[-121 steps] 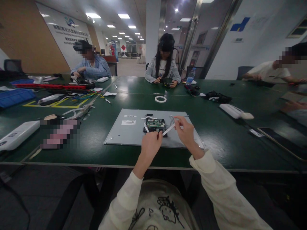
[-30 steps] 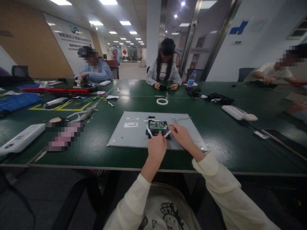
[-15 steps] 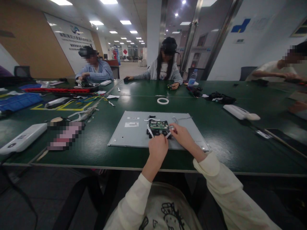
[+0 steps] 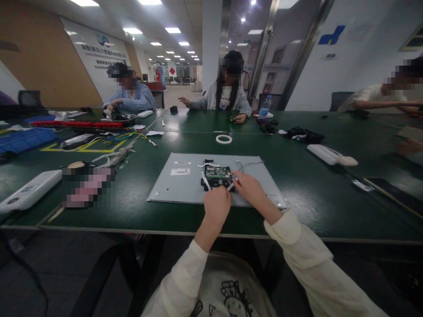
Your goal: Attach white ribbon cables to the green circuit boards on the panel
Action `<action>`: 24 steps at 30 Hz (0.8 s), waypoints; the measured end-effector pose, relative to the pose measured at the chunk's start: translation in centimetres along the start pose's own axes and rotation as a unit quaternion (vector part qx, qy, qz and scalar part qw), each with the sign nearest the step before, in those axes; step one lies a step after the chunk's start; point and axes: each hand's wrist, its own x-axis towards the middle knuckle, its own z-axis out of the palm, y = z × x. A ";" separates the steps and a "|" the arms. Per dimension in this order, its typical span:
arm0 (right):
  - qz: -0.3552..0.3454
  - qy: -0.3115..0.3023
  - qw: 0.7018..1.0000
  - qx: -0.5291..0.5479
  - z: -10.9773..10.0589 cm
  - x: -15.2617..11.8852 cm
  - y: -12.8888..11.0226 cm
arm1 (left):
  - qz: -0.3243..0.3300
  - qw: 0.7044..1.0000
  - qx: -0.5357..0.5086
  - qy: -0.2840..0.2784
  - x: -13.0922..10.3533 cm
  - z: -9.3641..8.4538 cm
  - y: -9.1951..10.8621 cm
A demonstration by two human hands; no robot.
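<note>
A flat grey panel (image 4: 161, 185) lies on the table in front of me. On it sits a black part with a green circuit board (image 4: 216, 173) on top, and white strips (image 4: 205, 180) stick out around it. My left hand (image 4: 217, 205) is closed at the near edge of the black part, its fingertips on the end of a short white strip (image 4: 230, 186). My right hand (image 4: 250, 188) is closed in a pinch at the board's right edge. What lies between its fingertips is too small to make out. A thin grey cable (image 4: 251, 164) runs across the panel behind that hand.
A white ring (image 4: 224, 139) lies beyond the panel. White devices (image 4: 31, 189) rest on the left and right sides. Blue trays (image 4: 28, 140), wires and a pink item (image 4: 89, 187) are on the left. A water bottle (image 4: 265, 107) stands far back. Other people sit around the table.
My right hand has shifted slightly at the board's right edge; my left hand stays in place. Across the table, a person's hand has lifted off a small black object.
</note>
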 end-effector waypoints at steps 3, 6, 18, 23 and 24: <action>0.003 0.001 0.999 -0.041 -0.1 -0.1 -0.4 | -0.004 1.000 -0.001 0.010 0.0 0.2 0.1; 0.004 -0.005 0.998 -0.062 -0.3 -0.1 -0.6 | -0.007 1.000 0.002 0.021 -0.1 0.4 0.2; 0.025 -0.035 0.995 -0.094 -0.9 -0.2 -1.1 | -0.012 1.000 0.014 0.019 -0.3 0.2 0.4; 0.028 -0.032 0.994 -0.098 -0.8 -0.1 -1.1 | -0.010 1.000 0.018 0.015 -0.4 0.2 0.4; 0.028 -0.030 0.994 -0.097 -0.8 -0.1 -1.1 | -0.009 1.000 0.018 0.012 -0.4 0.2 0.3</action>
